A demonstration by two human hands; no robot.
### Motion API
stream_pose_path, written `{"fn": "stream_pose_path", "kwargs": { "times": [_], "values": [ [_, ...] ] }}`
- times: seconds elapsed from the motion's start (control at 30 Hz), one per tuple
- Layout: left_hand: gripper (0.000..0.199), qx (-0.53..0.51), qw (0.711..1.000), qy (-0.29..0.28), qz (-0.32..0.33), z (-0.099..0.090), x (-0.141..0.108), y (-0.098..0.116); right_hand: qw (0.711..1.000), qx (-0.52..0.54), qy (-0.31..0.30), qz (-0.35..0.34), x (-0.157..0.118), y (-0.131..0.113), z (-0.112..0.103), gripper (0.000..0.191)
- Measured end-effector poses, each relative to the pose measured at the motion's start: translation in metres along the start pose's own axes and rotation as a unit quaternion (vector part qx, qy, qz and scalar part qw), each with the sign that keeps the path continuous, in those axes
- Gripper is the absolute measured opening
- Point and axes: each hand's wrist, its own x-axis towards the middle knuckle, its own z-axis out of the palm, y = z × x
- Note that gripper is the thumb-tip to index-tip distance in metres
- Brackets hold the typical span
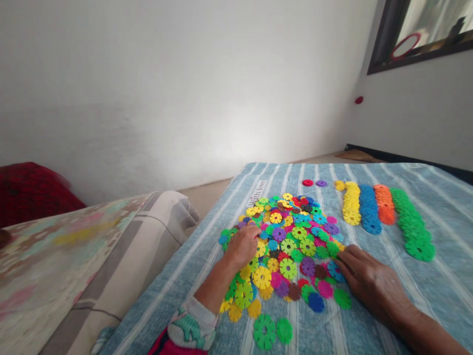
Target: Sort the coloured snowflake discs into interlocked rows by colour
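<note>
A wide pile of snowflake building discs [288, 245] in many colours lies on the striped blue cloth. My left hand [242, 245] is over the pile's left side with fingers curled in. What those fingers hold, if anything, is hidden. At the pile's right edge, my right hand [364, 270] has its fingers bent and close together. Its thumb is by a blue disc [335, 271], and bits of yellow show at its fingertips; whether it grips one of them I cannot make out. Two loose green discs [264, 331] lie in front of the pile.
To the right, overlapping discs form a yellow row [352, 203], a blue row [369, 209], an orange row [384, 204] and a green row [413, 224]. A single red disc [307, 183] and a purple disc [321, 183] lie farther back. A flowered cloth surface [92, 246] stands left.
</note>
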Motion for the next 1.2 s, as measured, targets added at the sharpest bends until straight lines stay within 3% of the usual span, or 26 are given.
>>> {"fn": "stream_pose_path", "kwargs": {
  "times": [0.2,0.5,0.67,0.8,0.9,1.07,1.2],
  "values": [
    [0.017,0.068,0.995,-0.065,-0.022,-0.014,-0.008,0.016,1.000,-0.005,-0.001,-0.003,-0.001,0.001,0.001,0.042],
    [0.030,0.054,0.979,-0.181,0.071,-0.029,-0.031,0.042,1.000,-0.008,-0.012,0.006,-0.001,0.002,0.000,0.040],
    [0.018,0.059,0.967,-0.230,0.089,-0.036,-0.050,0.075,1.000,-0.004,-0.017,0.006,-0.002,0.003,0.001,0.039],
    [0.021,0.076,0.959,-0.229,0.149,-0.032,-0.070,0.109,1.000,-0.001,-0.020,0.005,-0.002,0.003,0.000,0.041],
    [0.025,0.109,0.953,-0.216,0.183,-0.019,-0.079,0.122,1.000,-0.004,-0.019,0.004,-0.001,0.003,-0.001,0.042],
    [0.024,0.129,0.943,-0.197,0.236,0.004,-0.079,0.123,1.000,-0.010,-0.018,0.005,-0.001,0.003,-0.002,0.040],
    [0.012,0.039,0.944,-0.222,0.243,-0.008,-0.069,0.112,1.000,-0.015,-0.015,0.001,-0.001,0.003,-0.002,0.038]
  ]
}}
